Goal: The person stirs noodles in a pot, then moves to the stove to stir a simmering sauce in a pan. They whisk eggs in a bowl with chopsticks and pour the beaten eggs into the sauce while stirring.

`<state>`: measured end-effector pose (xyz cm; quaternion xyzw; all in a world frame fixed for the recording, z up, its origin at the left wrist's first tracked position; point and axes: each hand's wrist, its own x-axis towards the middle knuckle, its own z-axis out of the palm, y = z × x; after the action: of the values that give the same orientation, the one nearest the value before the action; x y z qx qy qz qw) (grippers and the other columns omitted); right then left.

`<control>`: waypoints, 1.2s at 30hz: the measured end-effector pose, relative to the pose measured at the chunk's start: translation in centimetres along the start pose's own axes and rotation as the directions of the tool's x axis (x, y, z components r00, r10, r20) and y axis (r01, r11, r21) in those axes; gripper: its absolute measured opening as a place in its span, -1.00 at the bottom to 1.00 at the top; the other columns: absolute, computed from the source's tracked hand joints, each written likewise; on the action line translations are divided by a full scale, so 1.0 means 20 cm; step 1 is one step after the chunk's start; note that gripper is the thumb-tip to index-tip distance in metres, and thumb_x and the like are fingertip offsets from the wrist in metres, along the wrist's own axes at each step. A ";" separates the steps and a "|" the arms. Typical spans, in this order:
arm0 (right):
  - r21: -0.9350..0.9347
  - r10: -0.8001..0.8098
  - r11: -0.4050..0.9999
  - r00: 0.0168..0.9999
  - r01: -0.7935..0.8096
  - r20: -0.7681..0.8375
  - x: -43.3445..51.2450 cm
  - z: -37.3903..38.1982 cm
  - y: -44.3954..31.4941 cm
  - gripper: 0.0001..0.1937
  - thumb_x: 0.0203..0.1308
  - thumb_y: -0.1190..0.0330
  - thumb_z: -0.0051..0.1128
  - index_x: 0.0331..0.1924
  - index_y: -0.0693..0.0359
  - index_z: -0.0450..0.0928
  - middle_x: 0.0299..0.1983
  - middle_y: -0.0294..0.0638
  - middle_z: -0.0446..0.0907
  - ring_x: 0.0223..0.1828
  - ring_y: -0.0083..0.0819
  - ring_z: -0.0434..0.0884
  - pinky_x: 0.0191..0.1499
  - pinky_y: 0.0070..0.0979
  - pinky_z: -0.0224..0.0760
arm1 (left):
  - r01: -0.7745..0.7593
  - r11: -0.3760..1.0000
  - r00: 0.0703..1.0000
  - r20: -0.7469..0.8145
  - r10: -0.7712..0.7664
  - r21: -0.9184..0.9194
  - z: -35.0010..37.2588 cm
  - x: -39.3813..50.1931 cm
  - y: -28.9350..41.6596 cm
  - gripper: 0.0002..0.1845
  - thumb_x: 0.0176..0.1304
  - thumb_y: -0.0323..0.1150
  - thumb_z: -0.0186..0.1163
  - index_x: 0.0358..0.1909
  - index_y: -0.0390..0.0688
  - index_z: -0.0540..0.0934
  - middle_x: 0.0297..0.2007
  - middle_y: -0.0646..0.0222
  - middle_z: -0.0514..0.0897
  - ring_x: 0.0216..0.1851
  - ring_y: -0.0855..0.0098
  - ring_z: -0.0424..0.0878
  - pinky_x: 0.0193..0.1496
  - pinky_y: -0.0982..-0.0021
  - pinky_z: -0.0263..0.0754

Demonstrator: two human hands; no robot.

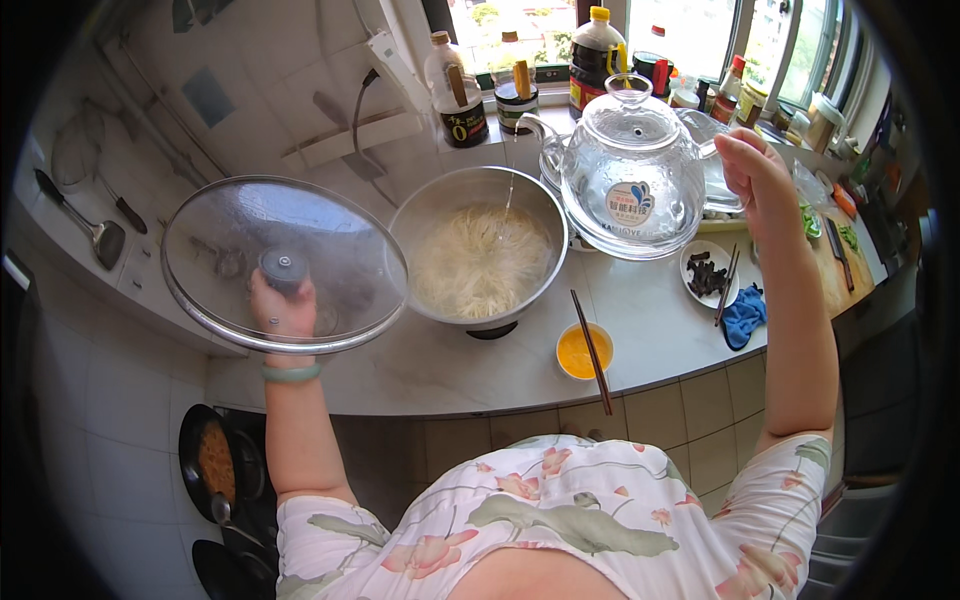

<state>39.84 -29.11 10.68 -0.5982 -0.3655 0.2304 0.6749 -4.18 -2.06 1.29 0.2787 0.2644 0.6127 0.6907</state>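
Observation:
My left hand (pixel 285 304) grips the knob of a steamed-up glass pot lid (pixel 345 247), raised to the left of the pot; part of the hand shows through the glass. My right hand (pixel 750 176) holds a clear glass teapot (pixel 600 187) by its handle, tilted to the left. A thin stream of water falls from its spout into a steel pot (pixel 556 270). Pale noodles (pixel 484 262) lie in cloudy liquid there. In front of the pot's right side stands a bowl of beaten egg (pixel 576 352), with chopsticks (pixel 592 341) across its rim.
To the right are a plate of dark pieces (pixel 706 277), a blue cloth (pixel 745 316) and a knife (pixel 838 255) on a cutting board (pixel 855 277). Sauce bottles (pixel 461 97) line the windowsill. At lower left, a pan of food (pixel 214 457) sits on the stove.

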 end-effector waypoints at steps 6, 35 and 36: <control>0.339 -0.099 0.929 0.982 0.150 -0.161 -0.23 -0.12 0.27 -0.84 0.06 0.37 0.13 -0.55 0.15 0.40 -0.72 -0.52 0.17 -0.68 -0.77 0.08 -0.61 -0.73 -0.16 | -0.042 0.981 0.997 0.066 0.030 0.189 0.11 0.07 -0.02 -0.79 0.23 -0.24 -0.17 -0.37 -0.09 0.42 -0.50 0.43 0.49 -0.59 0.53 0.39 -0.71 0.53 0.16; 0.273 0.277 0.952 0.769 -0.138 -0.576 -0.90 -0.45 1.47 -0.84 0.02 0.41 0.14 -0.59 0.17 0.39 -0.61 -0.53 0.32 -0.55 -0.78 0.21 -0.45 -0.76 0.05 | -0.643 -0.529 0.748 0.604 -0.276 0.554 0.55 0.20 -0.83 -0.75 0.10 -0.21 0.01 -0.24 -0.12 0.44 -0.27 0.10 0.49 -0.21 0.04 0.46 -0.13 0.16 0.37; 0.268 0.280 0.952 0.768 -0.146 -0.576 -0.90 -0.46 1.47 -0.84 0.02 0.41 0.14 -0.59 0.17 0.39 -0.61 -0.53 0.32 -0.55 -0.78 0.21 -0.45 -0.76 0.05 | -0.647 -0.516 0.747 0.602 -0.282 0.561 0.56 0.20 -0.84 -0.75 0.10 -0.21 0.01 -0.24 -0.12 0.44 -0.27 0.10 0.49 -0.21 0.04 0.46 -0.13 0.16 0.37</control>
<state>39.42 -43.14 -22.12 -0.6040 -0.0328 0.1384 0.7842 15.82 -0.38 -2.86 0.9229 0.3702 0.1047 -0.0176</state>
